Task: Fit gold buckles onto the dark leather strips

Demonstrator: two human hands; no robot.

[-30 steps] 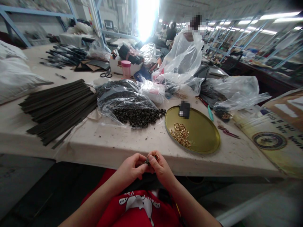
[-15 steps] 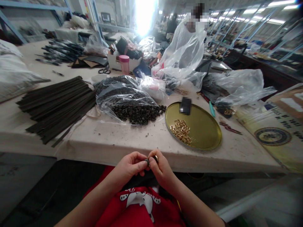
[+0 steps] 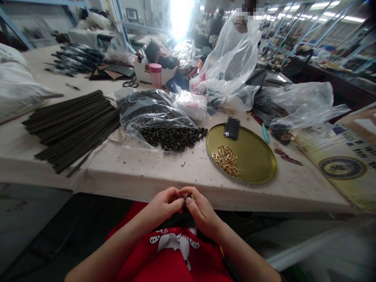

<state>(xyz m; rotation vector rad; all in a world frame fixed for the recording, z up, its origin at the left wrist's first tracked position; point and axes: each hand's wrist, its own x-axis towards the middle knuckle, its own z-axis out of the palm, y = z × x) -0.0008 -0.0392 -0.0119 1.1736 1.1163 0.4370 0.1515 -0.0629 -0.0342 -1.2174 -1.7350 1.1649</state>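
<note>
My left hand (image 3: 168, 203) and my right hand (image 3: 201, 207) meet fingertip to fingertip just off the table's front edge. Between the right thumb and fingers a small metallic piece shows, mostly covered. Closed left fingertips press against the same spot; what they hold is hidden. Beyond them on the table lies a heap of small dark loops (image 3: 176, 140), spilling from a clear plastic bag (image 3: 155, 113). To the right, a round gold-coloured tray (image 3: 255, 156) bears a pile of gold metal buckles (image 3: 225, 160) and a dark, blurred-out object (image 3: 232, 128).
Dark flat strips (image 3: 73, 127) are stacked at the left of the table (image 3: 141, 172). Behind stand a pink-lidded jar (image 3: 155, 76), scissors (image 3: 131, 83) and plastic bags. A teal tool (image 3: 265, 133) and red-handled tool (image 3: 290, 158) lie right of the tray. A person stands farther back.
Both hands have drawn slightly closer together, and the piece between the fingertips is more covered. The view has shifted slightly.
</note>
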